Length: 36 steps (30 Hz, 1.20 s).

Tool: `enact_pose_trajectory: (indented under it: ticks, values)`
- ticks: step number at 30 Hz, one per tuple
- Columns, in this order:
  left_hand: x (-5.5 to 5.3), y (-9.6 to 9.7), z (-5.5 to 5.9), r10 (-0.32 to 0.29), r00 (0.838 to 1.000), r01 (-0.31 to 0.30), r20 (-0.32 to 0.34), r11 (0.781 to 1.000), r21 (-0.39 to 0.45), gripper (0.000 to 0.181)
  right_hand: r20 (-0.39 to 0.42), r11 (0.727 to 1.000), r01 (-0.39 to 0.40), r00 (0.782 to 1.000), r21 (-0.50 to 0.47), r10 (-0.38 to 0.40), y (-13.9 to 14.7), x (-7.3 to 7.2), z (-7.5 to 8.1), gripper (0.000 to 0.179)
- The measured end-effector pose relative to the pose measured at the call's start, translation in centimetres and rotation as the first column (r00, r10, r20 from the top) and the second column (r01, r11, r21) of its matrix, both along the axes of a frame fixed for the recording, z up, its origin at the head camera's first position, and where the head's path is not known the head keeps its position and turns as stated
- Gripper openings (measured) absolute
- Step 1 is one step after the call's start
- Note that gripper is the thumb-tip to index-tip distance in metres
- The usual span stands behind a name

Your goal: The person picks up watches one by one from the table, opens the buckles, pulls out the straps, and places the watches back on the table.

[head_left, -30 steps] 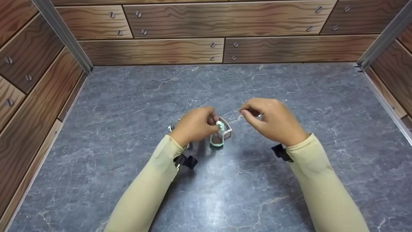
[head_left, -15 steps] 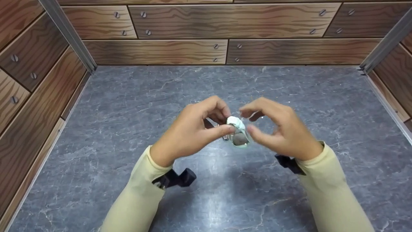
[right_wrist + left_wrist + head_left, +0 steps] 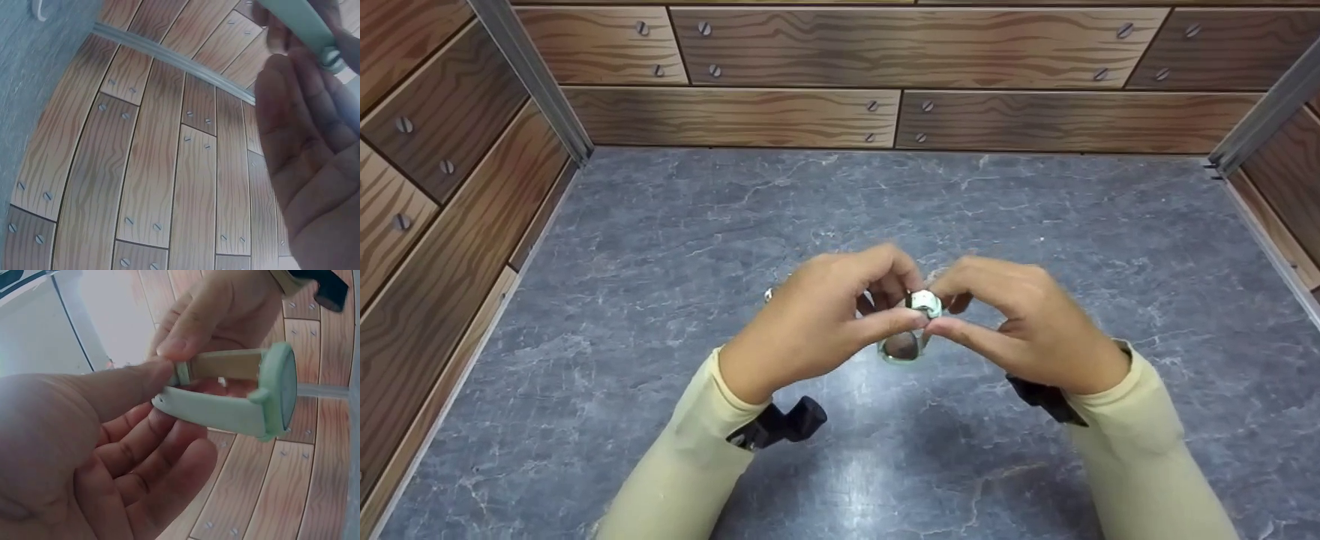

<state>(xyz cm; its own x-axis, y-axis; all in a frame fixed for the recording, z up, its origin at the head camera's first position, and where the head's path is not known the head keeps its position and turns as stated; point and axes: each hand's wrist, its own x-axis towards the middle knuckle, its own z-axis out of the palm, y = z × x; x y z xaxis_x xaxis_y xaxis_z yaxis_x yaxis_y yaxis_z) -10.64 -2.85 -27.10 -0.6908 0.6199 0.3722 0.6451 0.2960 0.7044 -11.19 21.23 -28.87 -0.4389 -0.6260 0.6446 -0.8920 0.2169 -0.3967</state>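
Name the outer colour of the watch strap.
The watch strap is pale mint green outside; the left wrist view shows it best.

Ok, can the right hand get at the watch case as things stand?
Probably yes: the watch case sticks out uncovered, though the right hand, at the strap, may need to let go first.

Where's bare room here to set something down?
Free: the grey marbled tabletop along the brown wood-patterned back wall, and right of the right hand. Crowded: centre, where it and the left hand hold the mint-green wristwatch.
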Motion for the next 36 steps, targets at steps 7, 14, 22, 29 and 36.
enact_pose_trajectory:
  ticks: [7,14,22,29,36]
  values:
    - [-0.4,0.3,-0.2,0.03,0.999,-0.028,0.019,0.997,-0.076,0.025,0.154,0.997,0.033,0.987,0.076,-0.044,0.7,-0.1,0.2,0.022]
    - [-0.6,0.5,-0.6,0.099,0.994,-0.093,0.042,0.987,-0.132,0.021,0.213,0.99,0.081,0.972,0.114,-0.104,0.8,-0.4,0.0,0.021]
    - [-0.9,0.9,-1.2,0.107,0.994,-0.1,0.024,0.976,-0.195,0.026,0.183,0.983,0.093,0.975,0.161,-0.123,0.7,-0.7,-0.6,0.016]
    - [-0.9,1.1,-1.5,0.125,0.991,-0.114,0.051,0.975,-0.188,0.026,0.262,0.988,0.108,0.956,0.109,-0.133,0.4,-1.0,-1.0,0.015]
    - [-1.3,1.2,-1.7,0.176,0.984,-0.161,0.042,0.957,-0.242,0.021,0.352,0.977,0.139,0.917,0.163,-0.189,0.5,-1.2,-1.2,0.016]
